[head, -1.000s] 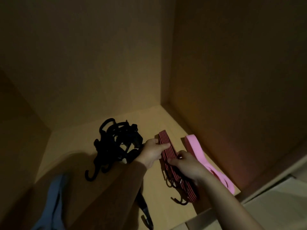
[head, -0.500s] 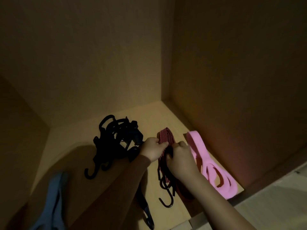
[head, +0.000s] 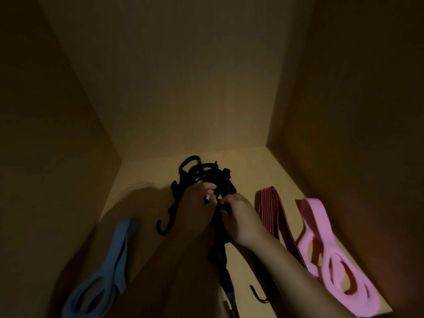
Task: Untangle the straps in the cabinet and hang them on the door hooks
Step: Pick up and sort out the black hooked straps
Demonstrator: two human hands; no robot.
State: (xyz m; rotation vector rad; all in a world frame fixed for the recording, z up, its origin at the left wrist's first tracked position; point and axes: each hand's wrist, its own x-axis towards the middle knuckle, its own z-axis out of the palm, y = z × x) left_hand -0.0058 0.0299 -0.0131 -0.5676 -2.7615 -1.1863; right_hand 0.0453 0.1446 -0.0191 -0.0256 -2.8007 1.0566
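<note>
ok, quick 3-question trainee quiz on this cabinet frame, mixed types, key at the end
1. True or false: the red striped strap lies between the black tangle and the pink strap.
2. Fill in: the blue strap lies on the person's ___ side.
3. The left hand and right hand both have a grip on: A) blue strap B) black tangle C) pink strap

Key: 1 true; 2 left; 3 B
</note>
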